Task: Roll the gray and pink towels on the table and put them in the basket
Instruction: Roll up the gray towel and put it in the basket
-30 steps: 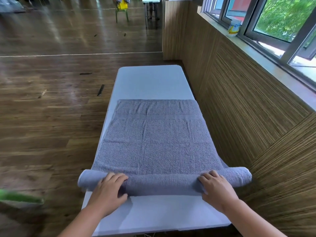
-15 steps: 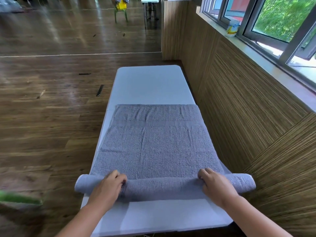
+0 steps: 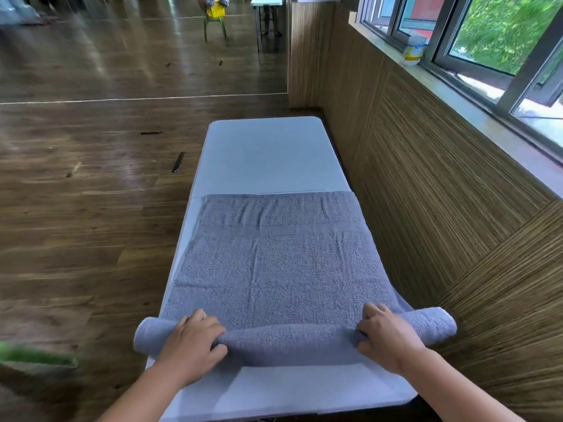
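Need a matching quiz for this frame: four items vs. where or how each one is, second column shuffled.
1. left hand
2. right hand
3. gray towel
4. white-and-yellow container

A. on the windowsill
B. grips the roll near its right end
C. partly rolled, the rest flat on the table
D. grips the roll near its left end

Pairs: 1-D, 2-B, 3-C, 4-A

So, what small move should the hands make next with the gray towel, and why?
Probably roll the gray towel one more turn away from the person. The left hand and the right hand both grip the rolled part near the table's close end, while most of the towel lies flat beyond it.
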The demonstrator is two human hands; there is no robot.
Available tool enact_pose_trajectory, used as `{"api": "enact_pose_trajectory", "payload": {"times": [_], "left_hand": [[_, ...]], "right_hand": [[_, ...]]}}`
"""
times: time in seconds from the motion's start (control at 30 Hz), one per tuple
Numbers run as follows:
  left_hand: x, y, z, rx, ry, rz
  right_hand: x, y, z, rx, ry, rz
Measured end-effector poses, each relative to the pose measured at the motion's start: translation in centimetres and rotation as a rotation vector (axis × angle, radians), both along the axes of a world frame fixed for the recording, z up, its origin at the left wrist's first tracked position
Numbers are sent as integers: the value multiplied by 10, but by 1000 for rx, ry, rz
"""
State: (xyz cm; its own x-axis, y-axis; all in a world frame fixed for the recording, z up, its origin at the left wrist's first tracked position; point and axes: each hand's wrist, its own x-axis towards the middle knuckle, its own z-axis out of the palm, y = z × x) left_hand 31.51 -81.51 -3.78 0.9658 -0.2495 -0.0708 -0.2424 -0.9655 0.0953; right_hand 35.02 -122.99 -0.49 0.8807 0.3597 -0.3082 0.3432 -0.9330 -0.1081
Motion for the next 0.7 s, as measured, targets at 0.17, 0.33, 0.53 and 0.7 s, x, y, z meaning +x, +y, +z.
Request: {"api": "enact_pose_trajectory", "payload": {"times": [0.17,0.33,0.53,0.7], "left_hand": [[8,-5,0,-75,-38,84],[7,-4,-2,-168,-81,81],[2,-3,2,-16,17,57],[4,-6,4,2,7,57]], "right_hand": [[10,0,-1,115,-30,-108],[0,-8,-15,150,-149,-52],[3,-8,-28,61,-153,-24],[5,-3,-13,9,-241,16]]}}
